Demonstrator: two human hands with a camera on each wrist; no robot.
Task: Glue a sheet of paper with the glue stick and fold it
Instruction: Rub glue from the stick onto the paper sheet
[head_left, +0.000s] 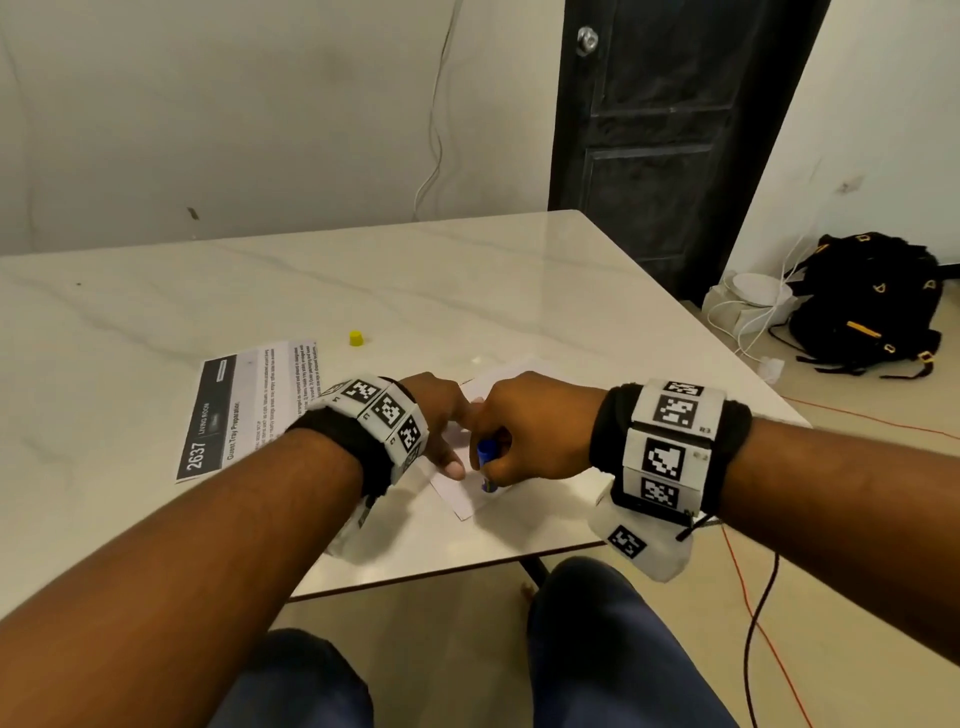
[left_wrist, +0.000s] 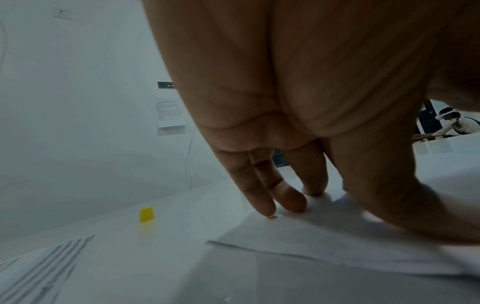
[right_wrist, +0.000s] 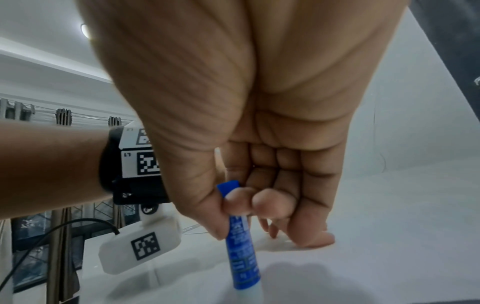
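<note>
A blank white sheet of paper (head_left: 460, 496) lies on the marble table (head_left: 415, 291) near its front edge. My right hand (head_left: 519, 436) grips a blue glue stick (head_left: 485, 457) upright, its tip down on the sheet; the right wrist view shows the glue stick (right_wrist: 242, 253) pinched between thumb and curled fingers. My left hand (head_left: 441, 421) rests on the paper just left of the stick, straight fingers (left_wrist: 283, 197) pressing the sheet (left_wrist: 324, 242) flat. The yellow cap (head_left: 356, 339) stands apart on the table behind the hands.
A printed instruction page (head_left: 249, 410) lies to the left of the sheet. The table's front edge runs just under my wrists. A black backpack (head_left: 867, 301), white cables and a dark door (head_left: 670, 130) are off to the right.
</note>
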